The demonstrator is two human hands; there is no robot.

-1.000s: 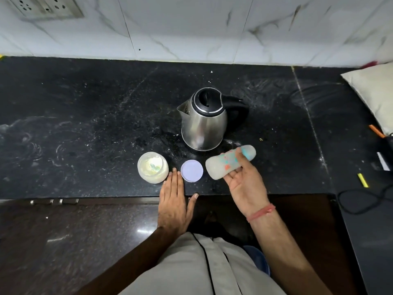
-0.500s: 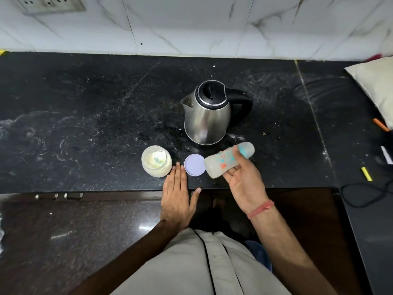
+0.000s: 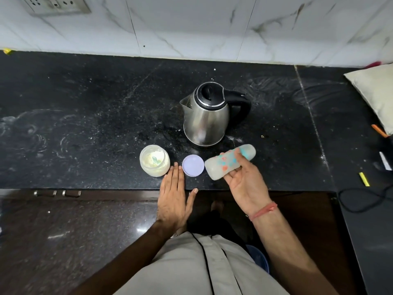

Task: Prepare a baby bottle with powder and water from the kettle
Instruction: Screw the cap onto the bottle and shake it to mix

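Observation:
My right hand (image 3: 244, 182) grips a frosted baby bottle (image 3: 225, 165) with blue and orange prints, held on its side just above the counter's front edge. My left hand (image 3: 173, 196) lies flat with straight fingers on the counter edge, fingertips between the open powder jar (image 3: 154, 163) and its lilac lid (image 3: 193, 166), which lies flat. A steel kettle (image 3: 205, 118) with a black lid and handle stands behind them, spout to the left.
The black granite counter (image 3: 85, 116) carries white powder smears. A cushion (image 3: 376, 96) sits at the right edge, with an orange pen (image 3: 379, 130), a yellow piece (image 3: 364, 179) and a black cable (image 3: 365, 199) nearby. A wall socket (image 3: 57, 5) is top left.
My right hand has kept the bottle on its side, shifting slightly. My left hand stays flat on the counter edge. The camera has moved a little.

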